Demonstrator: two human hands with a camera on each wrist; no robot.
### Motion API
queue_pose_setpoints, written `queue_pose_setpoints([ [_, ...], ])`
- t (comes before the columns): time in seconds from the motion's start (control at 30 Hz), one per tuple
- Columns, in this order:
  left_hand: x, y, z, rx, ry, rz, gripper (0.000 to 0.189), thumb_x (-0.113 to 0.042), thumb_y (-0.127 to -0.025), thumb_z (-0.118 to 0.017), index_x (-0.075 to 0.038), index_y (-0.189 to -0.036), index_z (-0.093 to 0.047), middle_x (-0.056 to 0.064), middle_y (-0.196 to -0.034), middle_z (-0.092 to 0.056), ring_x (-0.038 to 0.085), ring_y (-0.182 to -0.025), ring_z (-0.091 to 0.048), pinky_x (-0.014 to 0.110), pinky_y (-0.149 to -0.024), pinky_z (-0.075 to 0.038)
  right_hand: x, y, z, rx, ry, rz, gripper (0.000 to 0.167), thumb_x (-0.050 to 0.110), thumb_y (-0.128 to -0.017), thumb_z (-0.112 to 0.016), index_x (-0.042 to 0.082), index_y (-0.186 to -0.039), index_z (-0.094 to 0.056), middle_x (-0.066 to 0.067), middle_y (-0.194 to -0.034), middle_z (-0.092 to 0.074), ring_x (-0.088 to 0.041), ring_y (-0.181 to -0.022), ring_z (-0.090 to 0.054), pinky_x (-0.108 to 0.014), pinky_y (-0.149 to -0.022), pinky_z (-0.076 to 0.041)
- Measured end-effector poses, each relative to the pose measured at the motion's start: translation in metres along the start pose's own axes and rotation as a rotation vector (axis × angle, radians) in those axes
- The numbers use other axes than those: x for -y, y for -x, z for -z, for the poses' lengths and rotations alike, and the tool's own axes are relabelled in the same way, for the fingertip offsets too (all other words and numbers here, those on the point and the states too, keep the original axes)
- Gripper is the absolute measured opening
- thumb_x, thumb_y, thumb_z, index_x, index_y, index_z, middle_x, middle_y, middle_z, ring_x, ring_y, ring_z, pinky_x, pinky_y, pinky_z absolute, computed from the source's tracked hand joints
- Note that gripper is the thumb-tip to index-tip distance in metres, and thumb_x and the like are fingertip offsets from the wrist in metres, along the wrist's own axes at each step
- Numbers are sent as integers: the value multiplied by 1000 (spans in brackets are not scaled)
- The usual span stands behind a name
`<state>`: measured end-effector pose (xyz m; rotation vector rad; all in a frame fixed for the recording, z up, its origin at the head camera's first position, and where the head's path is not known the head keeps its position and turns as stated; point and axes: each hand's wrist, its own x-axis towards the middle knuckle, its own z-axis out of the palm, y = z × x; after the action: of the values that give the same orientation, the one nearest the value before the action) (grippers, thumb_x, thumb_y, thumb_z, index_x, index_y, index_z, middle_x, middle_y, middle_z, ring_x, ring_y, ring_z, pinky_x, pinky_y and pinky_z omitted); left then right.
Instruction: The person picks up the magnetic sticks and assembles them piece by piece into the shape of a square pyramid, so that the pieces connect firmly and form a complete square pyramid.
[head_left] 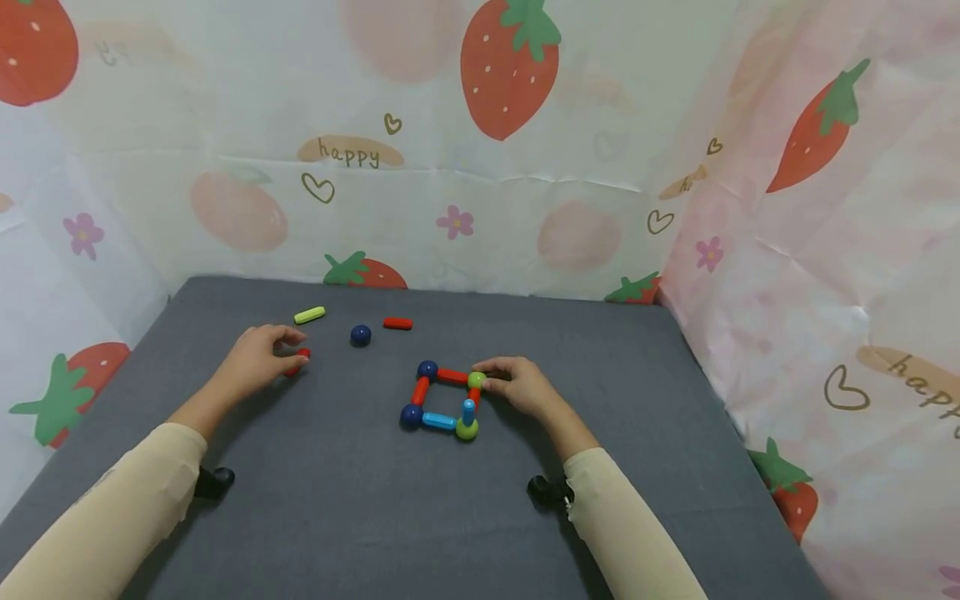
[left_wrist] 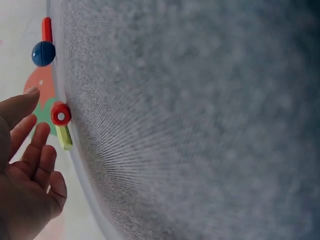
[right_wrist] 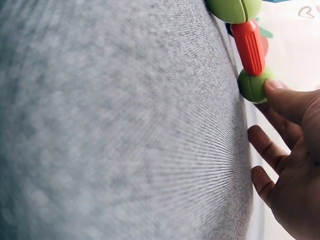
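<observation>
My right hand [head_left: 525, 387] pinches a green ball [head_left: 477, 380] between thumb and index finger, its other fingers loosely bent. That ball [right_wrist: 256, 85] is a corner of a four-sided frame lying on the cloth, with red rods [head_left: 452, 377], a light blue rod [head_left: 438, 421], two dark blue balls [head_left: 411, 416] and another green ball [head_left: 467, 430]. A second light blue rod [head_left: 468, 412] stands up from the near green corner. My left hand [head_left: 258, 360] hovers beside a loose red rod [head_left: 297, 363]. In the left wrist view the thumb and fingers are spread, apart from that rod [left_wrist: 61, 114].
Farther back on the grey cloth [head_left: 337, 500] lie a yellow-green rod [head_left: 310, 315], a dark blue ball [head_left: 361, 336] and another red rod [head_left: 397, 323]. Strawberry-print sheets [head_left: 465, 183] rise behind and on both sides. Black wrist devices [head_left: 215, 482] hang below both cuffs.
</observation>
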<state>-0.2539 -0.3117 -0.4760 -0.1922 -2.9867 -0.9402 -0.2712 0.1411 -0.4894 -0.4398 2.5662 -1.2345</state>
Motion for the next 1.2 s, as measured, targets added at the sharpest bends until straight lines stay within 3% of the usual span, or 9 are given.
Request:
queue_pose_setpoints([
  [0.27,8,-5,-3,38,-10,40,51,-32,-94,-75,3,-130,-64,24,-121,-68,38,-110,-63,54,-91,-49,-1,0,-1,-5,6,6,26,22,-100,-69,27,-124,-75,3,-128,-69,-20,-120,-62,-43,-102,-50],
  [0.63,14,-9,-8,71,-39,86,47,-34,-93,-76,1,-122,-67,15,-107,-69,30,-95,-61,47,-83,-48,-1,-1,-1,-6,15,18,26,22,-100,-69,25,-125,-74,4,-125,-70,-18,-115,-63,-41,-99,-52],
  [0.97,8,-11,-7,81,-43,70,34,-27,-94,-72,1,-114,-69,14,-103,-70,27,-90,-61,43,-79,-48,0,0,1,-2,-1,9,26,21,-100,-68,26,-125,-74,3,-128,-69,-20,-120,-62,-43,-102,-50],
  [1.2,-6,-8,-7,80,-7,44,32,-25,-96,-70,0,-115,-69,14,-102,-70,23,-82,-62,36,-71,-50,0,0,1,5,3,8,26,21,-100,-68,26,-125,-74,3,-128,-69,-20,-120,-62,-43,-102,-51],
])
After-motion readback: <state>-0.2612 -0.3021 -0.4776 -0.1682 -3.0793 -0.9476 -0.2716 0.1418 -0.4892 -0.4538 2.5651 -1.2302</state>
